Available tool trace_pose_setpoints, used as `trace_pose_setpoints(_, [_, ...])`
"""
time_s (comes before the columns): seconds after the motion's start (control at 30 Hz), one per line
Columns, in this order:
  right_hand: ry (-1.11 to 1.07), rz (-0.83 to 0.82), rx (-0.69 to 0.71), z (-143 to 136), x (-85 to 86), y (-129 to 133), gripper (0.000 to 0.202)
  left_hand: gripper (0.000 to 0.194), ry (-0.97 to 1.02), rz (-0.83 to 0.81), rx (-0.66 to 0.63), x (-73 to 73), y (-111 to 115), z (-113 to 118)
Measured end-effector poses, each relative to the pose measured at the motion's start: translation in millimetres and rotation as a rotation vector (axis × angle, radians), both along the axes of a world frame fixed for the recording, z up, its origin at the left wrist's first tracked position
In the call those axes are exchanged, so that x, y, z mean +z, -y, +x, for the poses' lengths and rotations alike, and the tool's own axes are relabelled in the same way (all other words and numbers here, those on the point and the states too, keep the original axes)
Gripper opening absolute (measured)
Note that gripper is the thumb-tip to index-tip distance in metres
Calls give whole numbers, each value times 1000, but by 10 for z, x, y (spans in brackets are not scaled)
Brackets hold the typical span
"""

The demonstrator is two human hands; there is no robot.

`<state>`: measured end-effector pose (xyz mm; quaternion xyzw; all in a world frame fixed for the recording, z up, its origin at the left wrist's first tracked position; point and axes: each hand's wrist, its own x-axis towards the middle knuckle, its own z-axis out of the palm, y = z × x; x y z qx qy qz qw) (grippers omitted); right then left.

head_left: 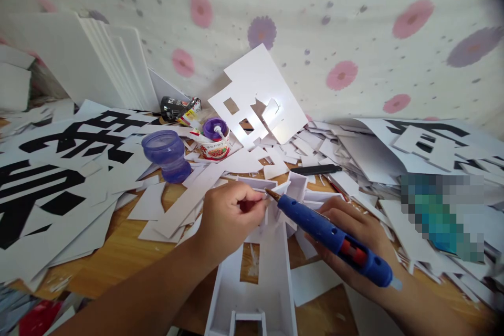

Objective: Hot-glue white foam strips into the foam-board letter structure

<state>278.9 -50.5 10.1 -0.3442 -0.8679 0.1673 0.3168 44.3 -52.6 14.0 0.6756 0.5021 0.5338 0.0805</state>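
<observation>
We hold our left hand (232, 215) over the far part of a white open frame (275, 278), which lies lengthwise on the wooden counter (106, 252) with its near end towards us. The left grip is pinched together at the fingertips, seemingly on a thin white strip (281, 188), though our fingers hide much of it. Our right hand (354, 226) is closed around a blue glue gun (315, 226), its grip mostly behind the barrel; the nozzle points left and sits just beside the left fingertips, above the frame's upright walls.

Beyond the frame lies a black cutter (317, 169) among white offcuts (307, 142). To the left of it stand a purple cup (167, 155) and a red-and-white tub (214, 148) with a purple container in it, and a dark can (173, 108) lies behind them. A white panel with cut-out holes (289, 94) leans at the back against the flowered cloth (354, 26). Sheets with bold black characters (63, 184) cover our left side.
</observation>
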Motion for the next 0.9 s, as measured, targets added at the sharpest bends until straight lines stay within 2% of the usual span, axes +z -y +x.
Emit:
trace_pose_setpoints(0.23, [28, 49, 22, -21, -28, 1, 4, 13, 185, -188, -40, 51, -4, 42])
trace_pose_setpoints(0.43, [16, 72, 8, -22, -15, 10, 7, 12, 199, -214, -42, 54, -9, 34])
trace_pose_setpoints(0.67, [-35, 102, -7, -66, 9, 2, 7, 14, 145, -162, -46, 42, -19, 10])
trace_pose_setpoints(0.9, [-21, 70, 1, -54, 24, 15, 6, 14, 137, -177, -51, 40, -21, 24])
